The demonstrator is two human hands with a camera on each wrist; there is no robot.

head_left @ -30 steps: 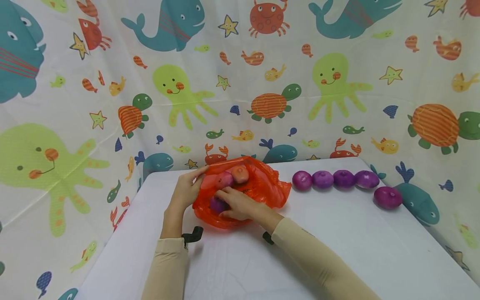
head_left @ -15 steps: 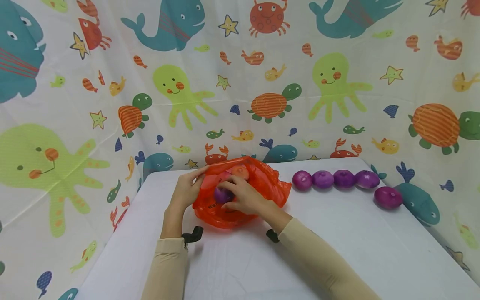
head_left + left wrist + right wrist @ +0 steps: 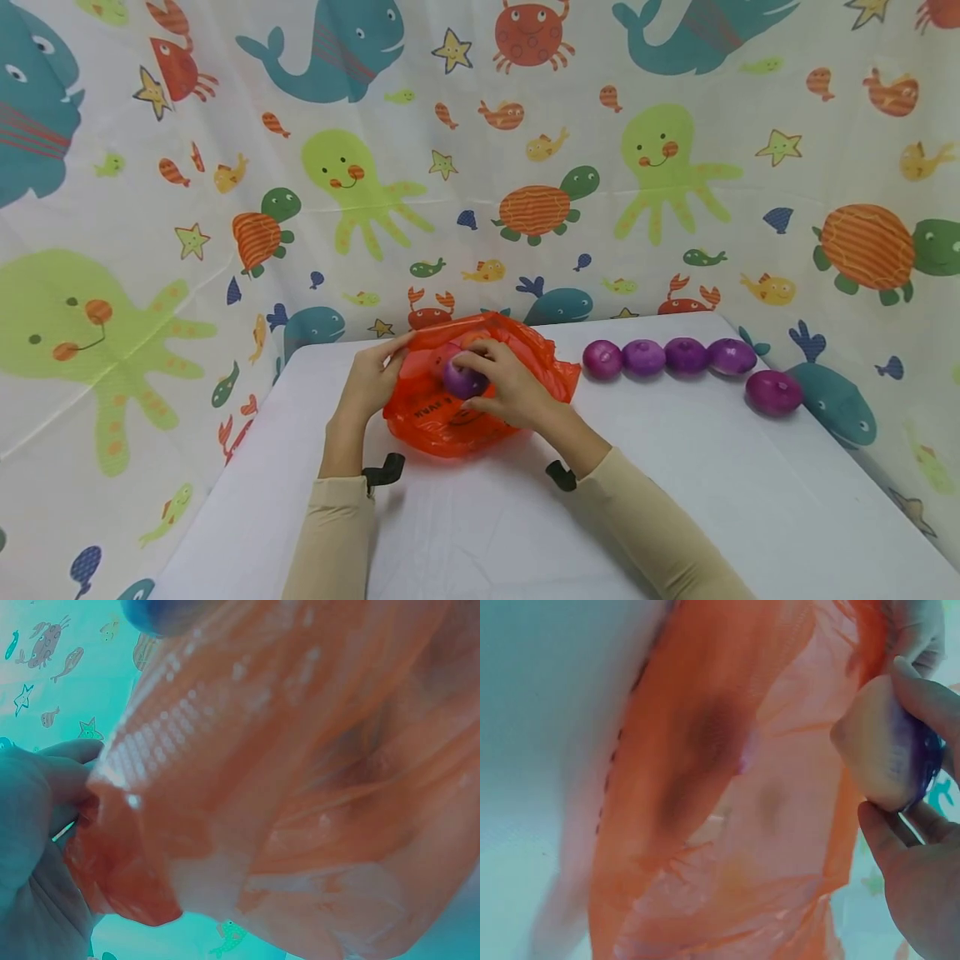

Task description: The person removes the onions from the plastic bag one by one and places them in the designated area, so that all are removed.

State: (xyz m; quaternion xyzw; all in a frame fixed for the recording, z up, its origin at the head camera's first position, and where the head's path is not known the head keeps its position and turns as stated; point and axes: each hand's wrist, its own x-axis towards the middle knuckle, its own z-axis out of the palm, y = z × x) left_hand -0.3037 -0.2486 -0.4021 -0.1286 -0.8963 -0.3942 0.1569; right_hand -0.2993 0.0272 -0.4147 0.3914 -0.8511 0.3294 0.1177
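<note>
In the head view my right hand (image 3: 513,387) grips a purple onion (image 3: 462,380) above the mouth of a thin red plastic bag (image 3: 420,425). The right wrist view shows the same onion (image 3: 889,746) between thumb and fingers, with one pale side and one dark purple side. My left hand (image 3: 371,383) pinches the bag's left rim and keeps that edge raised. The left wrist view has the film (image 3: 225,772) bunched at the left fingers. Behind the held onion, a pinkish round thing (image 3: 442,357) lies in the bag, partly hidden.
Several purple onions stand on the white table (image 3: 480,533) to the bag's right: a row begins with a reddish onion (image 3: 602,360), and another onion (image 3: 774,392) sits near the right edge. A sea-animal printed curtain (image 3: 465,167) hangs behind and beside the table.
My right hand has lifted the purple onion from low in the bag, up and to the right. The left hand keeps its place on the bag's rim.
</note>
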